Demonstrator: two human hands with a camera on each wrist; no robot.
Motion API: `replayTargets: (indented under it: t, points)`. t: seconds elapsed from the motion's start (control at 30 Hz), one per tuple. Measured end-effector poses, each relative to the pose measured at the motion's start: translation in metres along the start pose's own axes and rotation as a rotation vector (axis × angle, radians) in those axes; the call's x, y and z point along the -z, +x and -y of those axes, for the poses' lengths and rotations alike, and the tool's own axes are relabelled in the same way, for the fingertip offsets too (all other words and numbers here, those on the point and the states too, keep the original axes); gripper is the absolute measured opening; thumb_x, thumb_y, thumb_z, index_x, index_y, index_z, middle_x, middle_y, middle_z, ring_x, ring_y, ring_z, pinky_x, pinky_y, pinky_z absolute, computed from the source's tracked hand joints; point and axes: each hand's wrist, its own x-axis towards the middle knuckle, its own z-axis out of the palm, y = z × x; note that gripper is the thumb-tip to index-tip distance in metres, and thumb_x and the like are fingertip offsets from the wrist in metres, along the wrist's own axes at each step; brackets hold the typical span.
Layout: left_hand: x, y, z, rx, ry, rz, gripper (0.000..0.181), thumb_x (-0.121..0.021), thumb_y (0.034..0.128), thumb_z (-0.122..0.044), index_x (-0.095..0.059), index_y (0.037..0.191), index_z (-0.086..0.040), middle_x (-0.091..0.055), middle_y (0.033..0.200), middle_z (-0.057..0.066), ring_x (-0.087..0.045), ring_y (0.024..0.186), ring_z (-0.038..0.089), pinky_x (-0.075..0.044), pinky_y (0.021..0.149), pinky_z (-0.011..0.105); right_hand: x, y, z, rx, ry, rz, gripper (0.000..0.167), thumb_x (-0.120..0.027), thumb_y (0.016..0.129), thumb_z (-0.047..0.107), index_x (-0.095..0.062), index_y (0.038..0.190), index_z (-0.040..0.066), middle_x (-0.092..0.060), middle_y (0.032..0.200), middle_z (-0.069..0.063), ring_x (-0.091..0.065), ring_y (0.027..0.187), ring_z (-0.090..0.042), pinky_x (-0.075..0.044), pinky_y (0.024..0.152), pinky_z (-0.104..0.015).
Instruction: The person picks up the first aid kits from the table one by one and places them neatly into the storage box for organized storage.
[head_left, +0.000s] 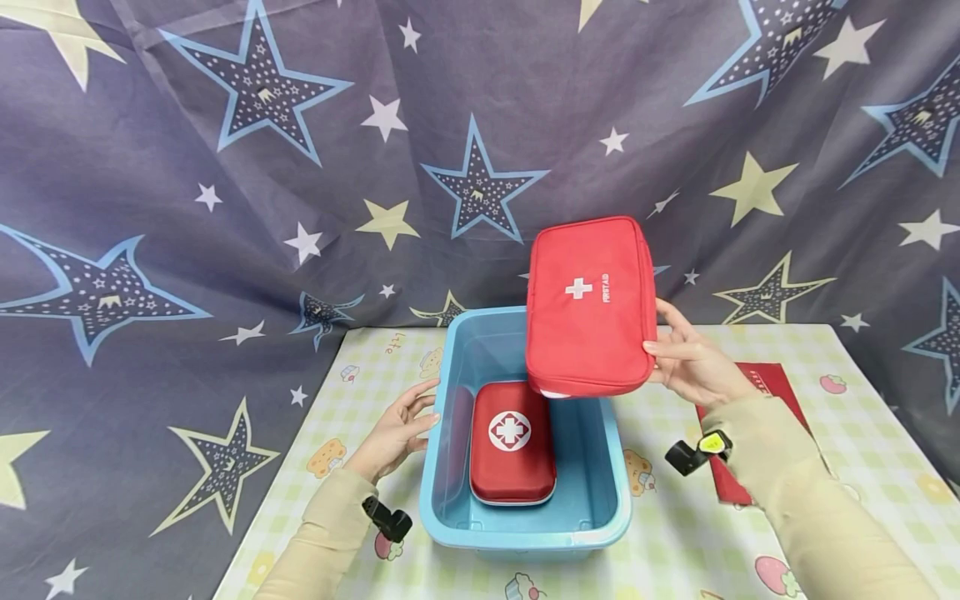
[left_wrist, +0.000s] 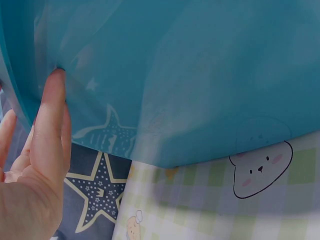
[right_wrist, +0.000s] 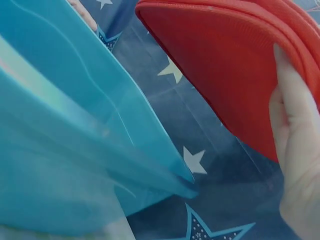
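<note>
My right hand (head_left: 697,362) holds a red first aid bag (head_left: 588,308) by its right edge, up over the back right of a blue plastic tub (head_left: 618,508). Its thumb lies on the front; in the right wrist view the same bag (right_wrist: 215,65) hangs beside the tub wall (right_wrist: 65,150). A darker red hard case (head_left: 513,471) with a white cross emblem lies inside the tub on the left. At the tub's left side, my left hand (head_left: 397,429) touches the outer wall with nearly straight fingers, seen closer in the left wrist view against the wall (left_wrist: 175,75).
A flat dark red booklet or folder (head_left: 772,392) lies on the right, partly under my right forearm. A checked cloth with cartoon prints (head_left: 322,500) covers the table. Behind hangs a dark star-patterned curtain (head_left: 337,192).
</note>
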Motion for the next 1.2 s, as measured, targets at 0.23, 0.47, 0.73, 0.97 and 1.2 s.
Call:
replayTargets:
  t: [0.23,0.47,0.73,0.97,1.2]
  points:
    - [0.0,0.0,0.0,0.007,-0.004,-0.014,0.06,-0.053,0.0952,-0.004,-0.026,0.148,-0.011,-0.051,0.123,-0.001,-0.062,0.095,0.01,-0.057,0.074,0.033,-0.008,0.008,-0.011,-0.003,0.014,-0.049,0.051,-0.027,0.095,-0.015,-0.033,0.132,0.019,-0.067,0.105,-0.014,-0.068,0.094,-0.025,-0.057,0.08,-0.041]
    - [0.0,0.0,0.001,0.016,-0.021,-0.004,0.061,-0.052,0.0955,-0.004,-0.025,0.149,-0.012,-0.051,0.124,-0.001,-0.063,0.096,0.01,-0.057,0.074,0.032,-0.013,0.015,-0.027,-0.026,0.017,-0.085,0.052,-0.03,0.094,-0.015,-0.033,0.133,0.02,-0.065,0.106,-0.011,-0.068,0.094,-0.023,-0.057,0.079,-0.039]
    - [-0.001,0.0,-0.001,0.015,-0.019,-0.014,0.06,-0.051,0.0958,-0.003,-0.024,0.149,-0.012,-0.051,0.123,-0.002,-0.063,0.095,0.01,-0.057,0.074,0.033,-0.017,0.02,-0.039,-0.044,0.061,-0.132,0.053,-0.031,0.094,-0.015,-0.033,0.133,0.021,-0.063,0.108,-0.01,-0.068,0.092,-0.023,-0.057,0.077,-0.039]
    - [0.0,0.001,0.0,0.014,-0.029,-0.007,0.06,-0.051,0.0956,-0.002,-0.025,0.148,-0.011,-0.052,0.122,-0.003,-0.063,0.095,0.01,-0.057,0.074,0.032,-0.024,0.024,-0.05,-0.111,0.038,-0.223,0.055,-0.035,0.094,-0.013,-0.03,0.135,0.024,-0.059,0.112,-0.008,-0.066,0.093,-0.021,-0.057,0.078,-0.038]
    - [0.001,0.001,0.002,-0.003,-0.013,0.002,0.061,-0.052,0.0954,-0.003,-0.023,0.149,-0.009,-0.052,0.121,-0.004,-0.063,0.095,0.009,-0.057,0.074,0.032,-0.029,0.029,-0.065,-0.148,0.023,-0.29,0.054,-0.031,0.094,-0.013,-0.032,0.133,0.025,-0.06,0.107,-0.008,-0.066,0.088,-0.018,-0.058,0.075,-0.037]
